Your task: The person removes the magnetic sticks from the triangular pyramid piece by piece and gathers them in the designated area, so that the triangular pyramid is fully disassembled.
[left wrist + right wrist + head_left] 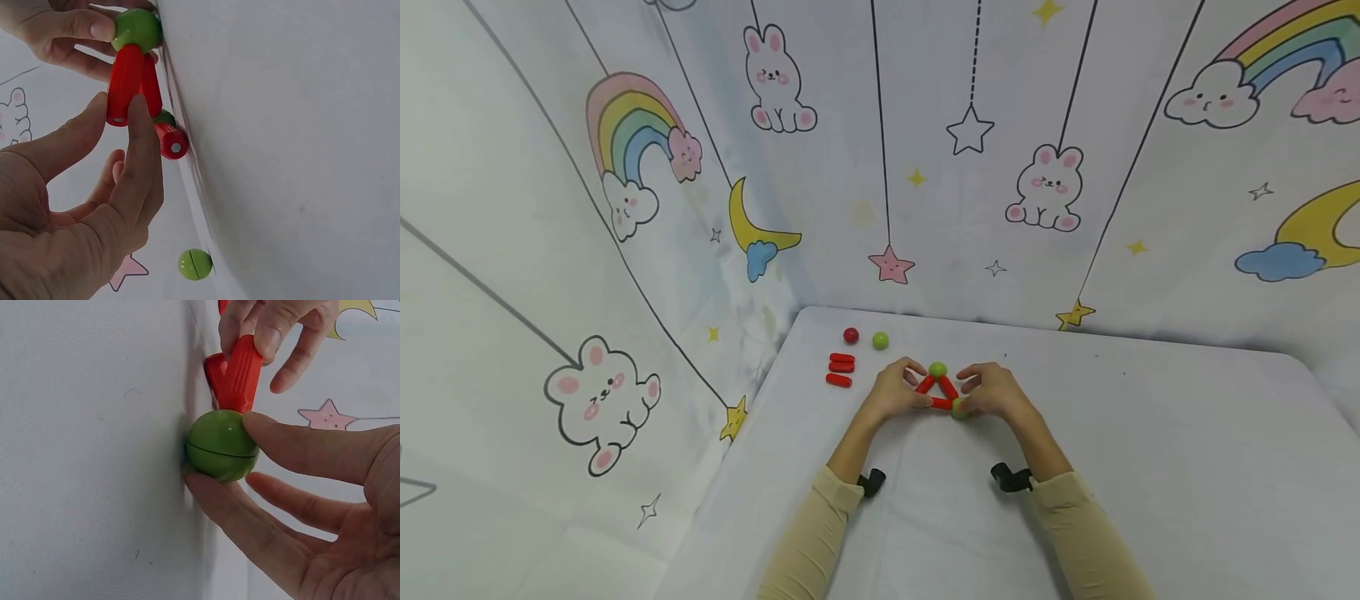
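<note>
My left hand (895, 390) pinches one end of a red rod (126, 81) between thumb and finger. The other end of that rod meets a green ball (222, 447), which my right hand (996, 390) holds between thumb and fingers, low over the table. A second red rod (949, 388) runs from this ball to another green ball (937, 369) farther back. From there a third red rod (925, 384) slants toward my left hand, its free end showing a silver disc in the left wrist view. Together the rods outline a triangle without a ball at the left corner.
Toward the back left of the white table (1150, 467) lie a red ball (851, 335), a loose green ball (881, 340) and 3 red rods (841, 367). A cloth wall (925, 200) printed with rabbits and stars rises behind the table.
</note>
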`<state>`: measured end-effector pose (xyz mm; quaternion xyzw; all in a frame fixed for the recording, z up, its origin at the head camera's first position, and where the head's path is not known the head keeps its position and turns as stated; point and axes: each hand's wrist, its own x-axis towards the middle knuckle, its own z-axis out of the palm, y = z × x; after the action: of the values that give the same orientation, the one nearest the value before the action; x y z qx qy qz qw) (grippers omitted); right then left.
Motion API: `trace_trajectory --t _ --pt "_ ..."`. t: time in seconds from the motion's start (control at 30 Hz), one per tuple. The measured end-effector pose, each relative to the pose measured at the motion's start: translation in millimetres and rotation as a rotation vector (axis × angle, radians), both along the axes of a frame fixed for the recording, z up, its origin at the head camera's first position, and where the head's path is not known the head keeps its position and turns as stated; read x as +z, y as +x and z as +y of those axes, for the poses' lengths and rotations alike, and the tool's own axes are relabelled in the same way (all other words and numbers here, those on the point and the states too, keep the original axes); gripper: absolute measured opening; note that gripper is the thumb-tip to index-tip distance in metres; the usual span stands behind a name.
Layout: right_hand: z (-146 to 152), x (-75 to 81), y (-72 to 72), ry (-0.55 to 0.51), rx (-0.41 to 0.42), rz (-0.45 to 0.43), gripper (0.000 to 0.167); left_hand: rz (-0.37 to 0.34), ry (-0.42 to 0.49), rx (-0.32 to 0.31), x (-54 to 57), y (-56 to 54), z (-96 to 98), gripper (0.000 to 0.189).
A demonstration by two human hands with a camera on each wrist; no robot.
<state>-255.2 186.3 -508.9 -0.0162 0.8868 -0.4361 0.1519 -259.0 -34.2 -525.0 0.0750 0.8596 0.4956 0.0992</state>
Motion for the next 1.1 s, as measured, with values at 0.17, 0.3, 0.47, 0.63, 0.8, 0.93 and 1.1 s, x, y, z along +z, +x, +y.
trace_trajectory --t 0.17,0.3,0.47,0.63,0.8,0.93,1.1 --pt "-2 -0.2 0.7 0.006 -0.008 -0.008 0.055 -0.009 0.001 0.007 -0.5 0.5 -2.4 0.05" --pt "-3 0.4 -0.3 0.006 -0.005 -0.015 0.056 -0.02 -0.005 0.016 0.1 -1.4 -8.8 0.05" --pt "-1 1.7 -1.1 0.0 0.007 -0.025 0.059 -0.03 0.045 0.075 10.2 -4.9 -32.0 0.051" --pt "1 0.8 -1.7 -0.003 0.007 -0.021 0.058 -0.056 0.103 0.078 19.4 -9.4 -57.5 0.053" --pt "3 -1.6 -2.7 -0.01 0.016 -0.013 0.059 -0.099 0.174 0.056 25.0 -10.6 -76.5 0.054" --pt "3 -1.1 -2.4 -0.015 0.011 -0.012 0.06 -0.076 0.143 0.085 26.5 -11.1 -89.5 0.053" --pt "2 0.7 -1.1 -0.01 0.01 -0.017 0.061 -0.062 0.132 0.131 21.9 -13.6 -104.6 0.053"
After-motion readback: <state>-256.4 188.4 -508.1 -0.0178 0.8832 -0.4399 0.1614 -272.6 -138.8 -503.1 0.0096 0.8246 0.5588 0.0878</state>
